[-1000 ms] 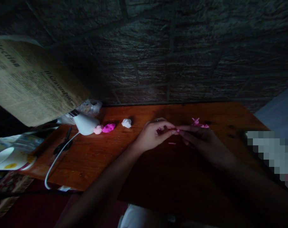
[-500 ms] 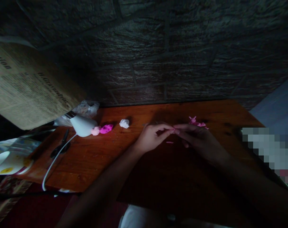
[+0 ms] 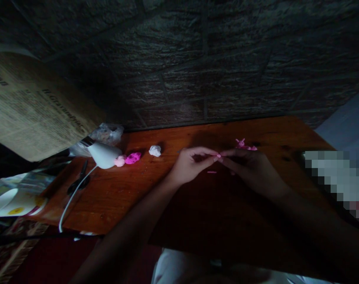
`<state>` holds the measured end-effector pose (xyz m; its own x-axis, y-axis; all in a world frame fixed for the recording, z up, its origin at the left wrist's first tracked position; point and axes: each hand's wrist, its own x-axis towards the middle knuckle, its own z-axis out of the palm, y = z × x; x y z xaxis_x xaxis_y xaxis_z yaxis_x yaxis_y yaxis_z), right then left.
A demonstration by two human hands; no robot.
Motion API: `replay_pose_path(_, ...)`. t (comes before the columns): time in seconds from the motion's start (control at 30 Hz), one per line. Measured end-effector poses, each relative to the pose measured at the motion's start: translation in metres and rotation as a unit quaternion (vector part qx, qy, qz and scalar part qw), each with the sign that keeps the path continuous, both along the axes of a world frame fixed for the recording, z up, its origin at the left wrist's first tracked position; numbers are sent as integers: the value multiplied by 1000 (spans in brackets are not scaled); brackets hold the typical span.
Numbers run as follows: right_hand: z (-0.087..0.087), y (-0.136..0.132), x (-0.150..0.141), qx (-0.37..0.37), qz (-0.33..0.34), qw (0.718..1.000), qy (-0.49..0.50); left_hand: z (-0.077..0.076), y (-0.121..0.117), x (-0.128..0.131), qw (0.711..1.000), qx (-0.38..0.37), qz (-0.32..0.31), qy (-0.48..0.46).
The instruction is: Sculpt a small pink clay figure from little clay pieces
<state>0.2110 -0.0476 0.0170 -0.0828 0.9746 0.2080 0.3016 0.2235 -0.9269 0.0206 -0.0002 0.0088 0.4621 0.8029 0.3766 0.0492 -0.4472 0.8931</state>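
My left hand (image 3: 191, 163) and my right hand (image 3: 252, 167) meet fingertip to fingertip above the wooden table. Pinched between their thumbs and forefingers is a small pink piece of modelling clay (image 3: 218, 156). A thin pink clay strip (image 3: 211, 172) lies on the table just below the fingers. Behind my right hand sits a pink clay figure (image 3: 240, 143) with thin prongs on top, its lower part partly hidden by the hand. Left of my left hand rest a white clay lump (image 3: 155, 150), a bright magenta lump (image 3: 133, 158) and a pale pink lump (image 3: 120, 160).
A lamp with a white base (image 3: 105, 156) and newsprint shade (image 3: 40, 106) stands at left, its white cable (image 3: 67, 201) crossing the table. Black scissors (image 3: 79, 183) and a paper cup (image 3: 16, 203) lie near the left edge. A stone-patterned wall (image 3: 179, 63) rises behind the table (image 3: 123, 197).
Both hands stay joined at the fingertips, with small finger shifts around the pink clay; it shows more clearly now than half a second ago. The view has drifted slightly.
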Motion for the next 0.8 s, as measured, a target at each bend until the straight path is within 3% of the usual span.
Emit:
replay_pose_path(0.37,5,-3,-3,5,12,1000,23,1,3,-2,998,-56,-6,-29)
replay_pose_path(0.8,1,-5,-2,52,-15,998,-34,-1,2,1,997,-67,7,-45)
